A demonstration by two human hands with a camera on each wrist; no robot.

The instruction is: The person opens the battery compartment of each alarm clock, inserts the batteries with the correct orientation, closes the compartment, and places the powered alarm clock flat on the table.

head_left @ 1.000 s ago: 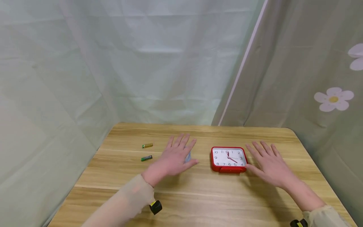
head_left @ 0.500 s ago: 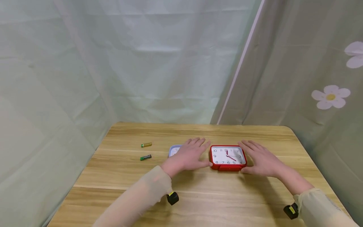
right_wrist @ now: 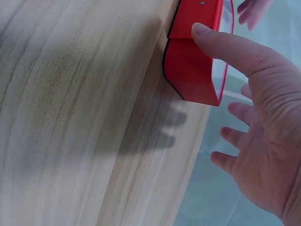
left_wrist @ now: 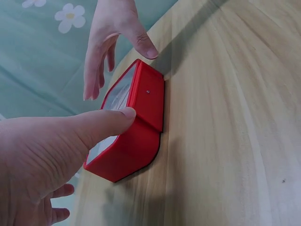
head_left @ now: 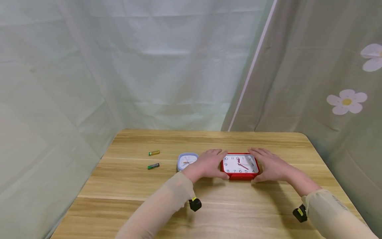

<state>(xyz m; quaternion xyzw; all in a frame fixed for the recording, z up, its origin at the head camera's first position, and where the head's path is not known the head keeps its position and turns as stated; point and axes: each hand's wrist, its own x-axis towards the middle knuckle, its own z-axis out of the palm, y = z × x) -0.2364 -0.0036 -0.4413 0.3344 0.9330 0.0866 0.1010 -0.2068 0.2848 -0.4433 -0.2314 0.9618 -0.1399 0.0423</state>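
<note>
A red desk clock (head_left: 240, 164) with a white dial lies face up on the table, between my two hands. My left hand (head_left: 210, 164) is at its left end, fingers spread and thumb by the front edge. In the left wrist view that thumb overlaps the clock's red side (left_wrist: 134, 141); whether it touches is unclear. At the other end is my right hand (head_left: 271, 167), thumb near the front corner. The right wrist view shows its fingers (right_wrist: 233, 136) loosely bent and apart from the clock.
Just left of my left hand sits a small blue clock (head_left: 187, 161), partly covered by that hand. Further left lie a gold battery (head_left: 154, 153) and a dark green battery (head_left: 153, 166). Pale curtains (head_left: 179, 66) hang behind the wooden table (head_left: 209, 215).
My left hand has moved right, off the small blue clock and over to the red clock's left end. My right hand has drawn in leftward to its right end. The clocks stay put.
</note>
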